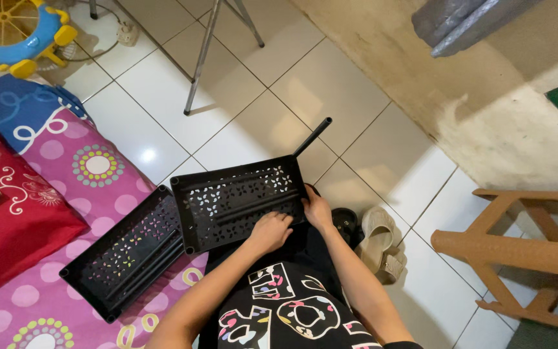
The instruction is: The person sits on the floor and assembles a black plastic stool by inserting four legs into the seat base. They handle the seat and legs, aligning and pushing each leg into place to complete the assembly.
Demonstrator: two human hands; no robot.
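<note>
A black perforated plastic tray (227,187) rests on my lap, tilted, with a black tube (312,136) sticking out from its far corner. My left hand (270,231) lies on the tray's near part, fingers curled on the perforated floor beside loose black tubes (253,205) inside it. Gripping the tray's right edge is my right hand (316,209). A second black perforated tray (124,253), with tubes inside, lies to the left on the mattress, touching the first one.
A pink patterned mattress (79,174) with a red pillow (8,213) is at left. Beige sandals (380,242) and a dark one sit on the white tile floor. A brown plastic stool (524,249) stands right. Metal legs (203,55) and a yellow-blue fan (17,32) are behind.
</note>
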